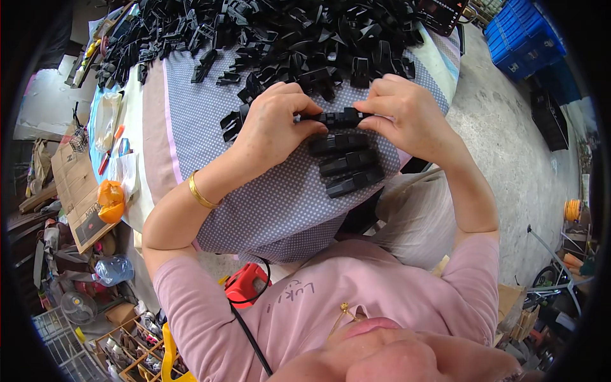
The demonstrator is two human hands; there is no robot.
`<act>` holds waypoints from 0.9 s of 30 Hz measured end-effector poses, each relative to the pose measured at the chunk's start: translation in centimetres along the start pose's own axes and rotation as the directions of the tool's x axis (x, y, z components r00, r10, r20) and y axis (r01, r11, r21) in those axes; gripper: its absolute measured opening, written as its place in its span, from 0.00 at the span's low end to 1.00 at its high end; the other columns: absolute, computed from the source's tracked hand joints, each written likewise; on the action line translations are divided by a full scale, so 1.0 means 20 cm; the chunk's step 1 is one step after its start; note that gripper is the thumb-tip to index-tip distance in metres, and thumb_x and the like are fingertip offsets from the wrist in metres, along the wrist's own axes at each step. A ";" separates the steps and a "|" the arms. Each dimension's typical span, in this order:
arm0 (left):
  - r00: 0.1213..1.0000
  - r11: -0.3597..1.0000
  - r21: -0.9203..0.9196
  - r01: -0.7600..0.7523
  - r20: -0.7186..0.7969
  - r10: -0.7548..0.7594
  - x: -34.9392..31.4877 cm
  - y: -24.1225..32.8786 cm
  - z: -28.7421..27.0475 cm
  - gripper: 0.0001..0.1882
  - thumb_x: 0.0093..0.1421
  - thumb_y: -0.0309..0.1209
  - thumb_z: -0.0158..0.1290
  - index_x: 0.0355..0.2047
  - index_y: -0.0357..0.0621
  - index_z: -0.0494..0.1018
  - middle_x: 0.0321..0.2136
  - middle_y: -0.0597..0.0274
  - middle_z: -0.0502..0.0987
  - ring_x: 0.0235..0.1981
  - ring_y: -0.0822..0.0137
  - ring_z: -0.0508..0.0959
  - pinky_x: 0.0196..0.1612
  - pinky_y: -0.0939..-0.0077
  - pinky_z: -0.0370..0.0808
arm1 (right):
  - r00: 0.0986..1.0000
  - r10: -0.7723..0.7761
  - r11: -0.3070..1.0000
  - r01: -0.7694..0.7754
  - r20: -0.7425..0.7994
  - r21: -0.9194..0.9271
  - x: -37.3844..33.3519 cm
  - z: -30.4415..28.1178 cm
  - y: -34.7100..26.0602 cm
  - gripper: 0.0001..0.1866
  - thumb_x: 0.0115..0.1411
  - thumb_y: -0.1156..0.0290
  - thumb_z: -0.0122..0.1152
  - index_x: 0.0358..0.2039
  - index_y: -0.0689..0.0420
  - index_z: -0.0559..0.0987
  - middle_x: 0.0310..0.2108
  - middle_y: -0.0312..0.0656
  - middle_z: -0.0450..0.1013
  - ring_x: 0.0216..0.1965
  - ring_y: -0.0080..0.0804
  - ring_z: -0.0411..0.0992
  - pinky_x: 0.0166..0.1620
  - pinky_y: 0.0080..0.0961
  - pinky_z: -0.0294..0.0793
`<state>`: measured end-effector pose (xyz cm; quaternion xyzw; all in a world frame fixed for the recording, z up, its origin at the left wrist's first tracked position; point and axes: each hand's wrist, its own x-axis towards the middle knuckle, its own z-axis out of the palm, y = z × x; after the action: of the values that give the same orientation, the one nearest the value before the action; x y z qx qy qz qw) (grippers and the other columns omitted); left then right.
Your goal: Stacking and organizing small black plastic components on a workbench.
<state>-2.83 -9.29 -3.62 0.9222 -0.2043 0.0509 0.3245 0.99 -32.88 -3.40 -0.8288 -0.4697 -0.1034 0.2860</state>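
Observation:
Between my two hands is a black plastic part (pixel 338 118), long and narrow, lying level over the cloth. My left hand (pixel 277 121) pinches its left end between thumb and fingers. At its right end, my right hand (pixel 396 114) grips it the same way, with the fingertips covering that end. Just nearer to me lie several similar black plastic pieces (pixel 349 163), set side by side in a row. Loose black parts (pixel 234 122) lie beside my left hand, partly hidden by it.
A large heap of black plastic parts (pixel 273 38) covers the far side of the cloth-covered table (pixel 210 153). At the left edge are an orange object (pixel 111 201) and pens (pixel 105 159). Blue crates (pixel 523 38) stand on the floor at far right. A red object (pixel 248 284) sits below the table.

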 end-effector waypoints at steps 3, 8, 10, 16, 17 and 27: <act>0.999 0.999 -0.030 -0.041 -0.008 0.041 0.00 0.01 0.02 0.10 0.44 0.27 0.65 0.28 0.38 0.79 0.25 0.60 0.74 0.32 0.60 0.73 0.37 0.69 0.72 | 1.000 -0.029 0.999 0.030 -0.009 0.031 0.04 0.06 0.00 0.14 0.42 0.74 0.69 0.33 0.61 0.81 0.27 0.41 0.72 0.32 0.38 0.70 0.34 0.30 0.70; 0.997 0.997 -0.014 -0.070 0.027 0.071 0.02 0.01 -0.02 0.11 0.45 0.28 0.65 0.29 0.38 0.79 0.26 0.60 0.76 0.30 0.62 0.74 0.34 0.72 0.72 | 1.000 -0.020 0.983 0.023 -0.022 0.184 0.03 0.09 0.04 0.14 0.44 0.72 0.70 0.32 0.62 0.81 0.28 0.42 0.73 0.33 0.38 0.70 0.35 0.28 0.70; 0.975 0.979 -0.194 -0.059 0.200 0.098 0.05 0.01 -0.10 0.11 0.47 0.29 0.65 0.30 0.38 0.80 0.27 0.60 0.78 0.28 0.66 0.76 0.32 0.75 0.73 | 0.998 0.039 0.964 -0.050 0.046 0.263 0.02 0.06 0.03 0.14 0.45 0.71 0.70 0.33 0.61 0.81 0.29 0.42 0.73 0.33 0.38 0.70 0.35 0.28 0.70; 0.873 0.829 0.495 0.260 -0.487 0.016 0.13 -0.52 -0.37 0.17 0.54 0.37 0.60 0.38 0.36 0.78 0.41 0.48 0.77 0.42 0.54 0.75 0.45 0.63 0.72 | 0.952 0.011 0.986 -0.062 -0.306 -0.157 0.06 0.04 0.08 0.20 0.50 0.66 0.68 0.42 0.60 0.79 0.36 0.41 0.74 0.37 0.38 0.70 0.40 0.29 0.71; 0.898 0.736 0.581 0.348 -0.433 -0.083 0.11 -0.50 -0.40 0.18 0.54 0.38 0.61 0.38 0.37 0.78 0.40 0.48 0.77 0.42 0.53 0.76 0.44 0.62 0.72 | 0.954 -0.009 0.968 -0.067 -0.301 -0.241 0.07 0.06 0.10 0.21 0.50 0.66 0.69 0.44 0.60 0.79 0.37 0.41 0.74 0.39 0.38 0.70 0.41 0.29 0.72; 0.978 0.983 0.183 -0.007 -0.203 0.045 0.09 -0.16 -0.32 0.12 0.50 0.26 0.60 0.36 0.38 0.78 0.32 0.53 0.77 0.33 0.55 0.78 0.39 0.68 0.74 | 0.955 0.107 0.993 -0.118 -0.276 -0.022 0.06 0.06 0.04 0.13 0.51 0.73 0.68 0.37 0.60 0.78 0.33 0.39 0.76 0.32 0.30 0.73 0.34 0.22 0.73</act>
<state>0.30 -3.69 -0.04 0.9348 -0.1762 0.1690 0.2579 2.15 -31.65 -4.24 -0.8372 -0.3754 -0.2098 0.3378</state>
